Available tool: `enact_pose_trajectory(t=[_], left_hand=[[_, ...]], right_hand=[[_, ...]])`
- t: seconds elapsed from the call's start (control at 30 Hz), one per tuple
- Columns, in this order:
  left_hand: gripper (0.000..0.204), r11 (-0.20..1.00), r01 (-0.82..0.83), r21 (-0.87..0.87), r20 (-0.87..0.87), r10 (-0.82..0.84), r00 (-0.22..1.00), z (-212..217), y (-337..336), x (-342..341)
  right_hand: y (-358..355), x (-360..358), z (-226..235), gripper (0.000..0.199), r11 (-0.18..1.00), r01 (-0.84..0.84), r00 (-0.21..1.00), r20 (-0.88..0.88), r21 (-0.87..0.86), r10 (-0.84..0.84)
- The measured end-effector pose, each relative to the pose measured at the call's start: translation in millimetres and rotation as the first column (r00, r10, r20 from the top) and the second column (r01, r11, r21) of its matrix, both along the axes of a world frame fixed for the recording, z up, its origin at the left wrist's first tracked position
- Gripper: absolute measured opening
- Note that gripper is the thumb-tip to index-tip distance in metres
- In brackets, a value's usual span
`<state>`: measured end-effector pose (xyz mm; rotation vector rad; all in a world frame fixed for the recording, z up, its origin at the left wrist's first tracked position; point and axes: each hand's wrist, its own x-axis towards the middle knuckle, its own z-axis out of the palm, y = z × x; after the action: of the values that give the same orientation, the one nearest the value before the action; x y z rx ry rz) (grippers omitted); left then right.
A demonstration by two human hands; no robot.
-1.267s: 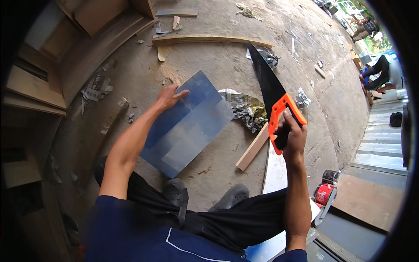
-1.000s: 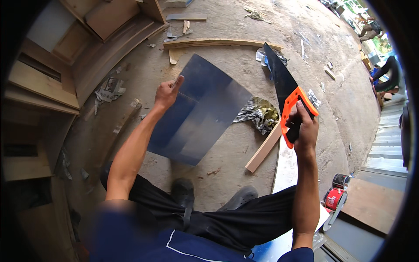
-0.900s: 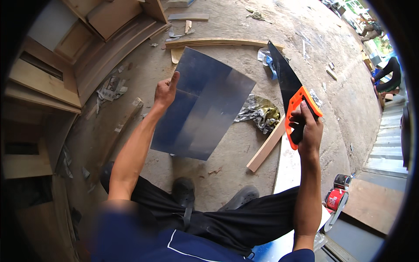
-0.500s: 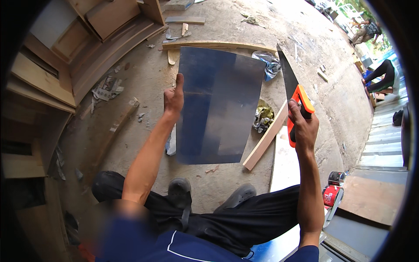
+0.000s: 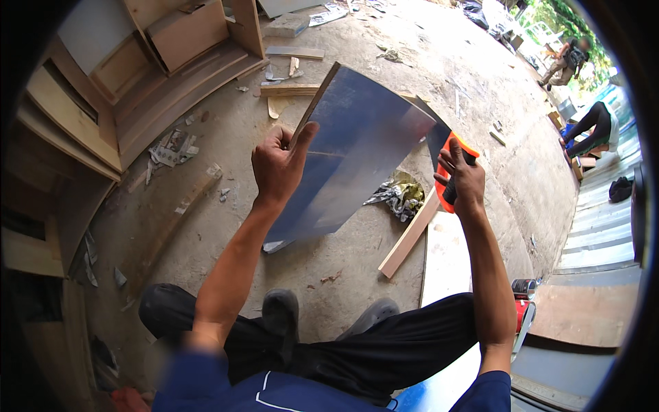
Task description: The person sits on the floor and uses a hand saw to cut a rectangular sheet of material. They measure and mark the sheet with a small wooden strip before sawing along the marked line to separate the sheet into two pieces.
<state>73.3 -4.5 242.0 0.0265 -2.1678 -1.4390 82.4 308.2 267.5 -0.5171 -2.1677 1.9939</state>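
My left hand [image 5: 280, 165] grips the left edge of a glossy dark blue board [image 5: 364, 141], thumb on its face and fingers behind. The board is held up at a tilt above the floor, its upper left edge showing some thickness. In my right hand [image 5: 467, 178] is a handsaw [image 5: 445, 168] with an orange and black handle, a few fingers partly loosened from it. The saw's dark blade points up and away, close to the board's right corner. Part of the blade is hidden behind that corner; whether they touch I cannot tell.
A wooden strip [image 5: 408, 240] and crumpled foil-like wrapping [image 5: 401, 196] lie beyond my feet. Wooden cabinets [image 5: 189, 38] stand at the left, with torn paper [image 5: 170, 150] nearby. A white board [image 5: 446, 264] lies by my right leg. Two people are at the far right.
The board has turned clockwise and tilted, its top leaning right. My right hand has brought the saw slightly left, nearer the board, and its fingers have loosened a little.
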Motion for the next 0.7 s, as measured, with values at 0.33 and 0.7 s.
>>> enact_pose_trajectory(t=[0.33, 0.7], left_hand=[[0.064, 0.992, -0.06, 0.112, -0.136, 0.076, 0.988, -17.2, -14.7, -33.8], [0.058, 0.523, 0.387, 0.76, -0.345, -0.181, 0.921, -64.3, -57.4, -67.0]], right_hand=[[68.2, -3.4, -45.2, 0.063, 0.958, -0.147, 0.989, -0.008, -0.245, 0.15], [-23.3, 34.7, -15.5, 0.055, 0.811, -0.575, 0.806, 0.242, 0.107, 0.54]])
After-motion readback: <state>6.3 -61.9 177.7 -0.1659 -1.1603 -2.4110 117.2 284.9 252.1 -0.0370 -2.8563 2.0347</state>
